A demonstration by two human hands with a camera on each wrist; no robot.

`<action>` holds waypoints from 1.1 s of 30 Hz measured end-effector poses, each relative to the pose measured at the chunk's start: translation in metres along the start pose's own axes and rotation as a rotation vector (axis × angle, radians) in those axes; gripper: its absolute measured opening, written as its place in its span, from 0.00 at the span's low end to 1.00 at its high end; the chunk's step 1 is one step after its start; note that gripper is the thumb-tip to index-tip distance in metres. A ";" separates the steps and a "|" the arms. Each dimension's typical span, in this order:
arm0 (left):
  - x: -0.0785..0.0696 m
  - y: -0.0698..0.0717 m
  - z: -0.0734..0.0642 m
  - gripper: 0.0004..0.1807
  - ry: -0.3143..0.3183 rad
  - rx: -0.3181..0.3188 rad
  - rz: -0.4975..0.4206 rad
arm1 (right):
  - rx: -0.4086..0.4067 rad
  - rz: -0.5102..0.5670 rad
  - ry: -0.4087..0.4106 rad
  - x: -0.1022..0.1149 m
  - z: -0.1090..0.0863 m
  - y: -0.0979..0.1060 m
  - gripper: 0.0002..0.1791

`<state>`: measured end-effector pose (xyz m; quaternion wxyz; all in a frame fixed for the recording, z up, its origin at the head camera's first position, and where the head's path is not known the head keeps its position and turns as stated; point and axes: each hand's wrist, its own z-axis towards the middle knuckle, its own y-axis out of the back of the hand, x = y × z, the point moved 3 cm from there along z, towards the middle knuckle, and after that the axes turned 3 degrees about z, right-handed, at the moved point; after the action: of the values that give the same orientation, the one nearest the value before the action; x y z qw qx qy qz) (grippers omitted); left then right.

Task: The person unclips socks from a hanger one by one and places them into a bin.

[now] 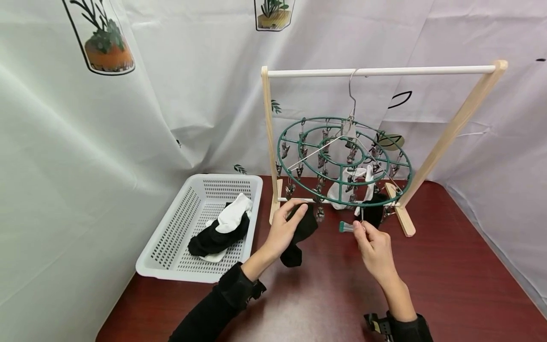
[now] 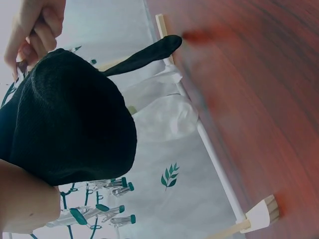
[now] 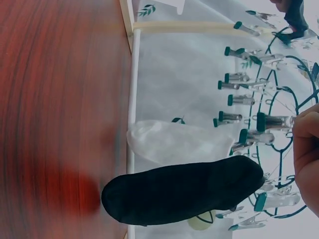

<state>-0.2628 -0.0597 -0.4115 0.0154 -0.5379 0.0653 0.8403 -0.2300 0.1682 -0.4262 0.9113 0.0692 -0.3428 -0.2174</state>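
My left hand (image 1: 279, 232) holds a black sock (image 1: 299, 232) by its upper part, in front of the round green clip hanger (image 1: 361, 205). In the left wrist view that sock (image 2: 79, 119) bulges wide and dark. To the right, my right hand (image 1: 377, 251) pinches a clear, green-tipped clip (image 3: 276, 122) at the hanger's front. Behind the right hand another black sock (image 1: 372, 211) hangs from the hanger. White socks (image 1: 339, 194) hang farther back; one white sock (image 3: 174, 142) shows beside the hanging black one in the right wrist view.
A wooden rack (image 1: 450, 130) carries the hanger by a hook over its white rail (image 1: 397, 71). Several more clips dangle from the rings. At left stands a white perforated basket (image 1: 147, 271) with black and white socks (image 1: 232, 216). Everything rests on a reddish-brown table (image 1: 325, 304) before a printed curtain.
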 end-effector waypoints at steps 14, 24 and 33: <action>-0.037 0.038 0.023 0.14 -0.080 -0.142 -0.112 | -0.022 -0.015 0.003 -0.005 -0.001 0.002 0.25; -0.051 0.071 0.035 0.14 -0.087 -0.220 -0.090 | -0.011 -0.013 -0.015 -0.008 0.000 0.004 0.25; -0.041 0.113 0.050 0.13 -0.141 -0.323 -0.013 | -0.001 -0.012 -0.029 -0.010 -0.001 0.004 0.25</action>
<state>-0.3017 -0.1638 -0.3427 -0.0615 -0.4733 -0.0752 0.8755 -0.2346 0.1757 -0.4318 0.9049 0.0674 -0.3555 -0.2240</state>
